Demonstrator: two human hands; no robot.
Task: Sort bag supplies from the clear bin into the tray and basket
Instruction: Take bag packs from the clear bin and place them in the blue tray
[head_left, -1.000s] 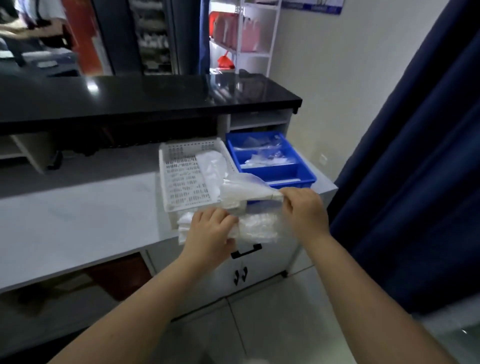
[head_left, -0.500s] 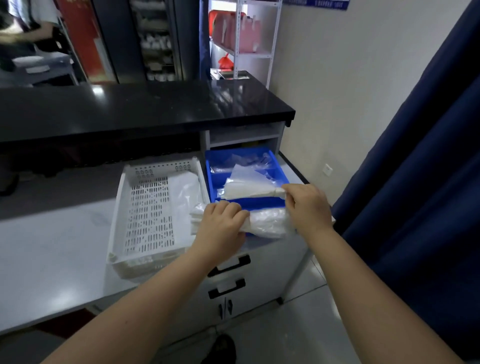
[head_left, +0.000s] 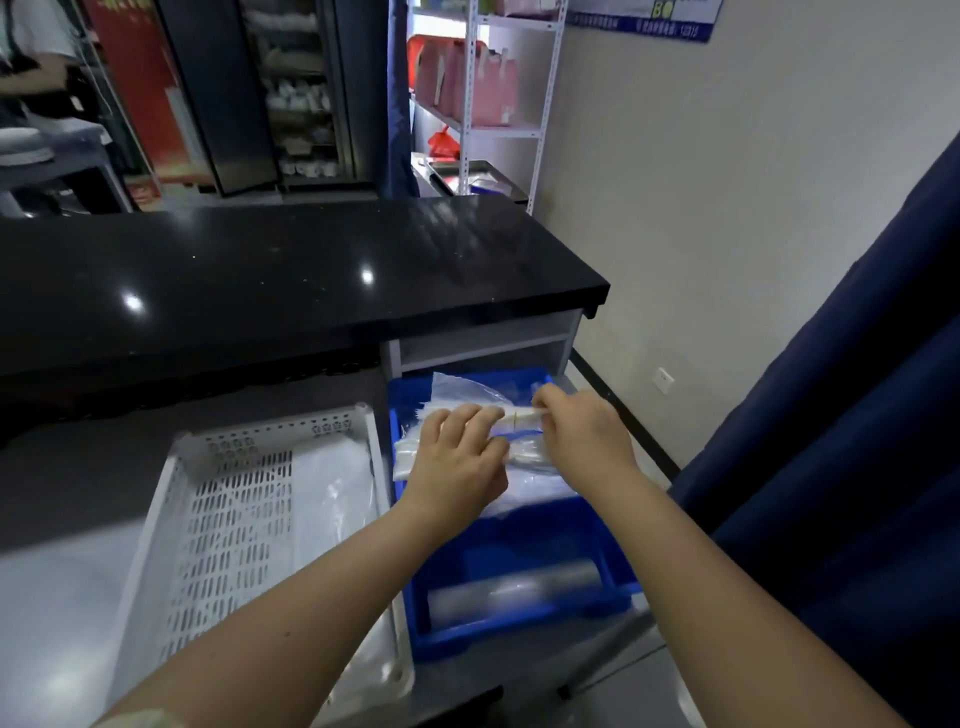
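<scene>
Since the bundle of clear bags (head_left: 410, 460) is thin plastic film, judge it light, limp and slippery. It will sag wherever you leave it unsupported, and single sheets may slide out of the stack. You have it just right of centre in the frame, over the far half of the blue tray (head_left: 519, 636). Whether it already rests on the plastic beneath it cannot be told.

Your left hand (head_left: 457, 462) lies over the middle of the bundle with its fingers curled down across the top. Your right hand (head_left: 582, 431) pinches the bundle's pale folded edge at the right end. That firmer folded edge looks like the best place to hold. Keep a second hand under or over the loose body so that it stays together.

Among the containers, the white perforated basket (head_left: 234, 530) fills the lower left of the frame and touches the tray's left wall. It holds a flat sheet of white plastic (head_left: 332, 499) along its right side, and the slotted floor beside that sheet is bare. The tray holds loose clear bags (head_left: 467, 387) at its far end and a clear roll (head_left: 511, 587) lying crosswise at its near end. The clear bin does not show.
</scene>
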